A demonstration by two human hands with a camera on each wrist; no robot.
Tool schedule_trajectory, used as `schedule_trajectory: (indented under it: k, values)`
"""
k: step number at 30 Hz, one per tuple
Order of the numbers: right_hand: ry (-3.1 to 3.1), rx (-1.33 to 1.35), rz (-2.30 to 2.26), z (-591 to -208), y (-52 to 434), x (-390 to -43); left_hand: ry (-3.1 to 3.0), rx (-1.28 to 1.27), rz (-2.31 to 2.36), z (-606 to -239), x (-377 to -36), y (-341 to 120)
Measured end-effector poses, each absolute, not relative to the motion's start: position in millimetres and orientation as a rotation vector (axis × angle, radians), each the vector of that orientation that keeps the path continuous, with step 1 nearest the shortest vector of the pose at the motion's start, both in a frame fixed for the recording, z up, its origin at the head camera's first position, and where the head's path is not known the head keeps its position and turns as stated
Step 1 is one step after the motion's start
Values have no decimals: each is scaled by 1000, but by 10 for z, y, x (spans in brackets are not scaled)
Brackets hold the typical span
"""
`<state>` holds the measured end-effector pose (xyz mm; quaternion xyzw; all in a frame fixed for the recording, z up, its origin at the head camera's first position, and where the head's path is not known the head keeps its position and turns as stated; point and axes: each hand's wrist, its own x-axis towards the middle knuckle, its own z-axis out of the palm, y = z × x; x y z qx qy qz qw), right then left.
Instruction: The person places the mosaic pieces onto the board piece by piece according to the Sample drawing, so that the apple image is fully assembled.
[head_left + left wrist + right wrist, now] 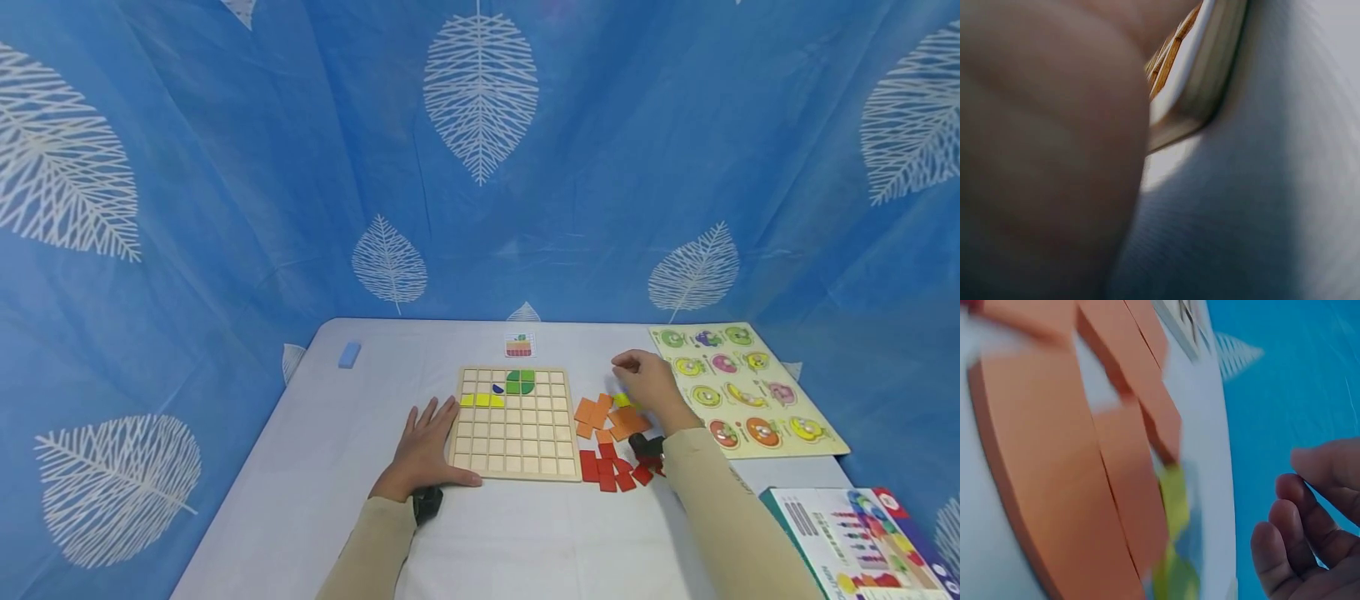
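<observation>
I am pressing my left hand (425,446) flat, fingers spread, against the near left edge of the wooden grid board (516,422). My right hand (651,387) is hovering loosely curled, gripping nothing, over flat orange tiles (603,417); square red tiles (611,469) are lying nearer my wrist.

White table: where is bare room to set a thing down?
Bare white table lies before the wooden grid board, and between the blue block and that board. Crowded: orange tiles and red tiles under the right hand.
</observation>
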<state>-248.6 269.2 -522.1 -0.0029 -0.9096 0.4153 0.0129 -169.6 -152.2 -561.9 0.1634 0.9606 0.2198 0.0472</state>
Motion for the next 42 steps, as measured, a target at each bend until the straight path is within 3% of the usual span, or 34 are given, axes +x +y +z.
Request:
schedule_trajectory:
  k: [11,42]
  values:
    - [-2894,-123,1227,-5237,3052,-2385,2942,499,665,-5628,-1709,-1512]
    - [-3081,-319,1007,-5350,2958,-2354,2941,501,693,-5684,-1721,-1532]
